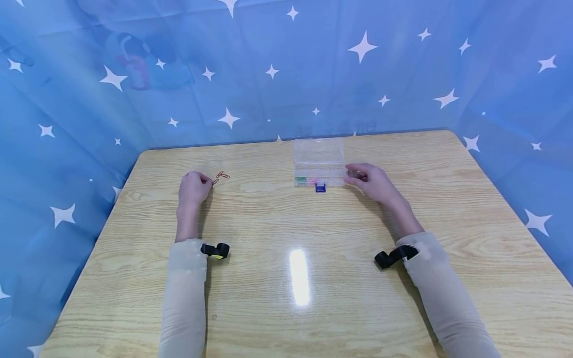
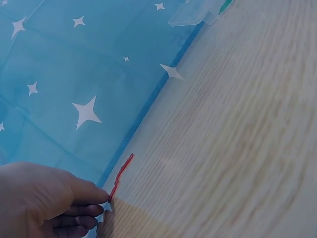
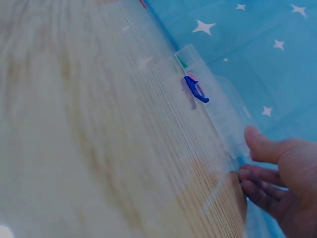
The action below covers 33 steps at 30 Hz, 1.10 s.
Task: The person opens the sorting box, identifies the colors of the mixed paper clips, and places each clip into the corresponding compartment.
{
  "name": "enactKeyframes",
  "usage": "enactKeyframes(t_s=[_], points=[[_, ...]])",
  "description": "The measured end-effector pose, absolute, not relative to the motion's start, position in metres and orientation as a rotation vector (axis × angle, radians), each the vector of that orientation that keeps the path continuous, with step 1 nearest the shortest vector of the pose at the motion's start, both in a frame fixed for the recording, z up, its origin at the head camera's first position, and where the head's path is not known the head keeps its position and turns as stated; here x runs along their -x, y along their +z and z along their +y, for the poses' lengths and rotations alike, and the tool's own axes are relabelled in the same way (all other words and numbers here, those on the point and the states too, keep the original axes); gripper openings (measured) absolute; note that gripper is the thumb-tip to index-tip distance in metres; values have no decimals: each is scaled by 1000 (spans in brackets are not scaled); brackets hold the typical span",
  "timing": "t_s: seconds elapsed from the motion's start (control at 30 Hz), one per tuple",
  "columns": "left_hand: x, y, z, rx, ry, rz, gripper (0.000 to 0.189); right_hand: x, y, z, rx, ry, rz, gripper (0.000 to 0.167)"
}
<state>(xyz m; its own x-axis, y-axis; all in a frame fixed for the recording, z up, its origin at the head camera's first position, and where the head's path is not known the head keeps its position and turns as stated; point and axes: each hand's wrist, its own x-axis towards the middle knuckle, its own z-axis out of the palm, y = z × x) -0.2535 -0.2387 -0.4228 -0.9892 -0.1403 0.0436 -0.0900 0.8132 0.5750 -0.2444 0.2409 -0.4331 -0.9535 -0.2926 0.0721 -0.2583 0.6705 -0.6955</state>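
My left hand (image 1: 193, 189) is at the left of the table, its thumb and fingertips pinching the end of a red paper clip (image 1: 216, 182). Two more red paper clips (image 1: 225, 175) lie just beyond it; in the left wrist view the red clips (image 2: 125, 168) appear in a line from the fingertips. My right hand (image 1: 373, 183) is beside the right end of a clear plastic box (image 1: 319, 150), thumb and fingers apart and fingertips right at its edge. The box's lid stands raised at the back. Green clips (image 1: 300, 178) and pink clips (image 1: 312, 181) lie in its front compartments.
A blue latch (image 1: 320, 188) juts out at the box's front edge. The wooden table (image 1: 268, 223) ends at a blue star-patterned curtain (image 1: 250, 74) behind and at the sides. A black wrist camera (image 1: 216, 250) sits on the left sleeve, another camera (image 1: 394, 256) on the right.
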Motion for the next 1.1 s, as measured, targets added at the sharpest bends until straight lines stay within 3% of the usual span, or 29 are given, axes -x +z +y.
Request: enactKeyframes(t_s=[1.1], points=[[250, -411, -235, 8, -1069, -2973, 25, 245, -435, 241, 482, -1167, 2847, 53]])
